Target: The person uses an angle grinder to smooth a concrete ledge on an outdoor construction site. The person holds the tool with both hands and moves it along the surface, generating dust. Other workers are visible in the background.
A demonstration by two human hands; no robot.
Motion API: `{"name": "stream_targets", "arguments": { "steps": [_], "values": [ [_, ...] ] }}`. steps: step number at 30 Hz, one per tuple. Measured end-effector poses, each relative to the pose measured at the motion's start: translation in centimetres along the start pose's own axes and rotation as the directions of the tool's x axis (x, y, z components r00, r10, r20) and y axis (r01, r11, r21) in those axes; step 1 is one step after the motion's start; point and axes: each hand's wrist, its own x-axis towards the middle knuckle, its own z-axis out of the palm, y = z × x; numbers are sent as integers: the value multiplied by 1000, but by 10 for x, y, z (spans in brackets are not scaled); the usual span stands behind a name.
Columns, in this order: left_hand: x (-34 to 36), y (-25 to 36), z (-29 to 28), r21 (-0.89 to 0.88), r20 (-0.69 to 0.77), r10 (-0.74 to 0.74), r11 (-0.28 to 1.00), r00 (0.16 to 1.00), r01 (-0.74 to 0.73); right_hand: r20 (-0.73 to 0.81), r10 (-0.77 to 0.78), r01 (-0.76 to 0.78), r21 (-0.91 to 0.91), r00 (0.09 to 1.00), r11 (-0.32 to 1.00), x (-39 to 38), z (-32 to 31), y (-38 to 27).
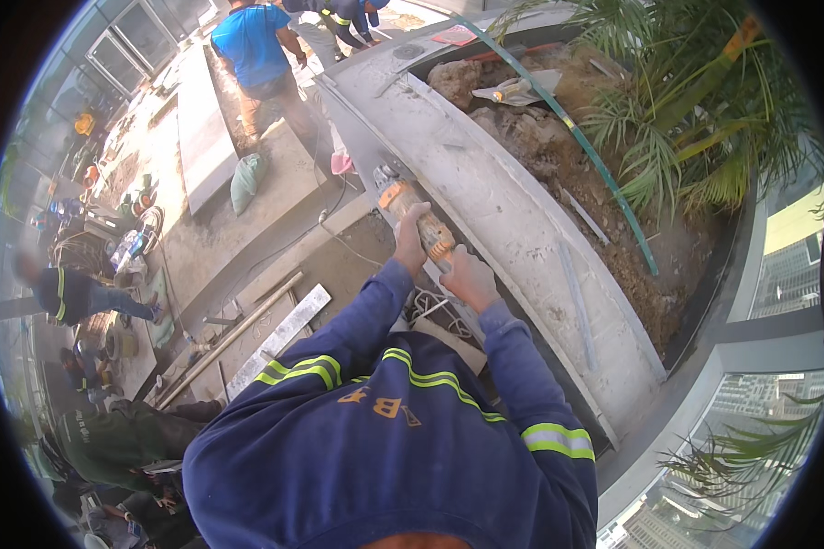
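Both my hands are wrapped round a dusty orange angle grinder (438, 240), held out in front of me. My left hand (411, 240) grips its body towards the front. Behind it, my right hand (470, 278) closes on the rear of the handle. The grinder's head points away from me, at the inner edge of a pale curved concrete ledge (531, 247). A haze of dust hangs about the head, and the disc itself is hard to make out. Whether it touches the ledge I cannot tell.
Soil and palms fill the planter (677, 284) on the right, crossed by a green strip (572, 128). Boards (279, 339), poles and loose cable (439, 311) lie to my left. A sack (246, 181) rests on the slab. A person in blue (252, 46) stands ahead; others work left.
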Motion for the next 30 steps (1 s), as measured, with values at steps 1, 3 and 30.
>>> {"name": "stream_targets", "arguments": {
  "steps": [1, 3, 30],
  "values": [
    [0, 0, 2, 6, -4, -7, 1000, 1000, 7, 3, 3, -3, 8, 1000, 1000, 0, -1, 0],
    [2, 3, 3, 15, -11, -6, 1000, 1000, 6, 10, 6, -6, 25, 1000, 1000, 4, -2, -2],
    [-3, 2, 1, -13, -24, -7, 1000, 1000, 7, -38, -10, 11, 18, 999, 1000, -6, -2, -4]
  ]
}}
